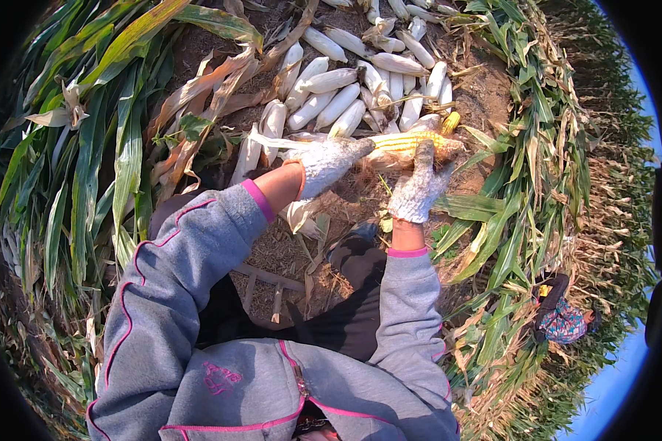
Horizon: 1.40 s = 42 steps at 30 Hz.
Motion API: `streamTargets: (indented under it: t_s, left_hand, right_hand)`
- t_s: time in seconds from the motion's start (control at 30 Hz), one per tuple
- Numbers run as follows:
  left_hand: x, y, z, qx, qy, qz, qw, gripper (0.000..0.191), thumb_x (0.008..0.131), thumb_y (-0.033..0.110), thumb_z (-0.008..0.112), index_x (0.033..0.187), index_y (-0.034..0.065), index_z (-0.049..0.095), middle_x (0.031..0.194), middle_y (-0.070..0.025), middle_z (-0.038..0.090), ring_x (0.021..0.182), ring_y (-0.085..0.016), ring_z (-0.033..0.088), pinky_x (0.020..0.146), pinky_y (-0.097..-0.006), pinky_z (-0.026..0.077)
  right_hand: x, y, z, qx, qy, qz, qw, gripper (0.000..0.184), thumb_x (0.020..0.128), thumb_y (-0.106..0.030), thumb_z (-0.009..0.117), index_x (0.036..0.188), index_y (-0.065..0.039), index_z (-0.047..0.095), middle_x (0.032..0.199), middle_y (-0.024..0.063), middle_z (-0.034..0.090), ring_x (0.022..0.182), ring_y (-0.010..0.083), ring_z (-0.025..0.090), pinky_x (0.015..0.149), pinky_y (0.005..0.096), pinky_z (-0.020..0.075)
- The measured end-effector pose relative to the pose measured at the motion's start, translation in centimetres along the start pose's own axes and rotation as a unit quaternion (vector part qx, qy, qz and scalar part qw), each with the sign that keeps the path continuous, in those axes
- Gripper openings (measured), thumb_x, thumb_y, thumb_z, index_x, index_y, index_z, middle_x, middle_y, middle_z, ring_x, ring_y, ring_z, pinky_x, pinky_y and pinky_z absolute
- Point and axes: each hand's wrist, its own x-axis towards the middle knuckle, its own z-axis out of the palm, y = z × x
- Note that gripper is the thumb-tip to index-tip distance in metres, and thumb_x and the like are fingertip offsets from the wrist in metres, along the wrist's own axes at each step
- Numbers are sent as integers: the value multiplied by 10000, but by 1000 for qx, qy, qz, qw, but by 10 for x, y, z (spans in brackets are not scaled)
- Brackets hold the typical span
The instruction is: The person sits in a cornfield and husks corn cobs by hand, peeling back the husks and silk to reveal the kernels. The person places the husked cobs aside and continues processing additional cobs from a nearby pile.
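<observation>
Both my hands wear whitish knitted work gloves with soiled fingertips. Between them lies a corn ear (400, 143) with its yellow kernels partly bare and pale husk along its lower side. My left hand (334, 162) grips its left end, and strips of pale husk trail leftward from that hand. My right hand (422, 184) holds the ear near its right end, thumb on the kernels. Just beyond them is a pile of ears in pale husks (339, 106) on the ground. A bit of another yellow ear (450, 123) shows behind the right end.
Cut corn stalks with green leaves (88, 160) lie at left, and more stalks (529, 127) at right. A wooden frame (270, 278) is on the soil between my legs. A person (564, 320) in patterned clothing is among the stalks at far right.
</observation>
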Motion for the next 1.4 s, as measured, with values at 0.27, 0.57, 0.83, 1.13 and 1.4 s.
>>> streamTargets:
  t_s: [0.27, 0.57, 0.83, 1.13, 1.4]
  left_hand:
    - [1, -4, 6, -532, -81, -75, 839, 400, 950, 380, 439, 1175, 68, 549, 1107, -96, 630, 948, -222, 630, 876, -376, 502]
    - [-21, -18, 2, -376, -98, 144, 910, 260, 888, 65, 486, 1146, 34, 478, 1010, -94, 568, 932, -186, 602, 811, -309, 521]
    - [-22, -7, 14, -426, -82, -3, 901, 278, 948, 200, 467, 1159, 24, 511, 1045, -97, 606, 954, -185, 604, 847, -330, 512]
    - [-23, 1, 29, -381, -87, -63, 918, 345, 910, 142, 575, 1230, 40, 496, 1109, -112, 611, 979, -186, 623, 826, -304, 535]
    - [-22, 1, 23, -218, -183, 53, 957, 885, 741, 82, 726, 1457, 62, 207, 1401, -94, 394, 1260, -178, 421, 1036, -332, 363]
  right_hand:
    - [-44, -6, 20, -263, -271, -278, 883, 651, 671, -352, 829, 1172, -55, 536, 1165, 140, 552, 1071, 314, 551, 931, 426, 450]
    - [-50, -31, 31, -268, -394, -436, 763, 466, 607, -539, 710, 898, -175, 702, 975, 57, 610, 924, 295, 570, 820, 460, 425]
    - [-53, -30, 20, -168, -366, -300, 865, 295, 844, -359, 632, 751, -79, 626, 765, 66, 602, 697, 261, 580, 672, 366, 450]
    - [-10, -14, -7, 242, -133, 150, 949, 293, 977, -387, 436, 979, -111, 533, 791, 15, 530, 638, 151, 533, 558, 293, 468]
    - [79, -5, -92, 272, 3, 165, 948, 509, 953, -539, 319, 1131, -131, 566, 890, 22, 601, 777, 179, 566, 709, 347, 481]
